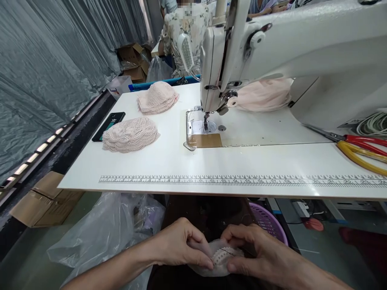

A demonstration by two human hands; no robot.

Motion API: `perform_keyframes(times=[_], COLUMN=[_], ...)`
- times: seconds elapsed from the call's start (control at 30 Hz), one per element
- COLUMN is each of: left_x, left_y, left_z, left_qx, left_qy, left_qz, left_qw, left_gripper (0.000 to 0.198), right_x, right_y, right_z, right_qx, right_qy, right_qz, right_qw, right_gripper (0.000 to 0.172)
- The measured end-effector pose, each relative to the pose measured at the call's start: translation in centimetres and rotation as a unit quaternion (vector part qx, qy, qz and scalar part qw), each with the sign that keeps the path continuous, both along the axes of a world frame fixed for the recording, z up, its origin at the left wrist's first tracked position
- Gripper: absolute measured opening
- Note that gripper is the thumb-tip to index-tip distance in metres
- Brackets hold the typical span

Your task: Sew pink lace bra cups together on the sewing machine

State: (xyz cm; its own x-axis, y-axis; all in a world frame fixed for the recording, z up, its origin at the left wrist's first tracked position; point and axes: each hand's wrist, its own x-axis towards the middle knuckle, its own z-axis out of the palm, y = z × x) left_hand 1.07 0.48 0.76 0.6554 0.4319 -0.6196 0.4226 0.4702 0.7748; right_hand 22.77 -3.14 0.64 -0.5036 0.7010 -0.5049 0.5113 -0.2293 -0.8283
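Over my lap, below the table's front edge, both hands hold a small pale fabric piece [222, 257] with sheer cloth and a band of lace. My left hand [184, 247] pinches its left side between thumb and fingers. The right side is gripped by my right hand [254, 251], thumb toward me and fingers curled behind. Above them on the table stands a white sewing machine [213, 68], its presser foot [206, 123] over the metal needle plate. Two stacks of pale pink lace pieces, a nearer stack [130, 135] and a farther stack [159, 98], lie left of the machine.
A dark phone [113, 119] lies partly under the nearer stack. Pink fabric [264, 94] sits beneath the machine arm. Scissors [338, 137] and yellow and red handles [359, 155] are at right. Below are a clear plastic bag [99, 233] and purple basket [269, 221]. People sit beyond.
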Motion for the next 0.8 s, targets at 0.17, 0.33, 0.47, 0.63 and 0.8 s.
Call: perform_keyframes(times=[0.17, 0.33, 0.47, 0.63, 0.8], left_x=[-0.5, -0.7, -0.7, -0.6, -0.5], left_y=[-0.2, -0.6, -0.7, -0.7, -0.8], left_z=[-0.2, -0.5, -0.5, -0.4, -0.2], left_qx=[0.023, 0.025, 0.032, 0.039, 0.041], left_qy=[0.012, 0.020, 0.026, 0.038, 0.050], left_qz=[-0.010, -0.008, -0.010, -0.019, -0.025], left_qw=[1.000, 0.999, 0.999, 0.998, 0.998], left_gripper=[0.020, 0.021, 0.022, 0.023, 0.023], right_x=[0.1, -0.1, -0.2, -0.2, -0.2], right_y=[-0.6, -0.8, -1.0, -1.4, -1.5], right_z=[-1.2, -1.2, -0.8, -1.0, -0.7], right_qx=[0.027, 0.041, 0.048, 0.050, 0.045], right_qy=[-0.075, -0.060, -0.057, -0.056, -0.008], right_qz=[0.013, 0.001, 0.008, -0.001, -0.010], right_qw=[0.997, 0.997, 0.997, 0.997, 0.999], right_gripper=[0.019, 0.016, 0.009, 0.005, 0.008])
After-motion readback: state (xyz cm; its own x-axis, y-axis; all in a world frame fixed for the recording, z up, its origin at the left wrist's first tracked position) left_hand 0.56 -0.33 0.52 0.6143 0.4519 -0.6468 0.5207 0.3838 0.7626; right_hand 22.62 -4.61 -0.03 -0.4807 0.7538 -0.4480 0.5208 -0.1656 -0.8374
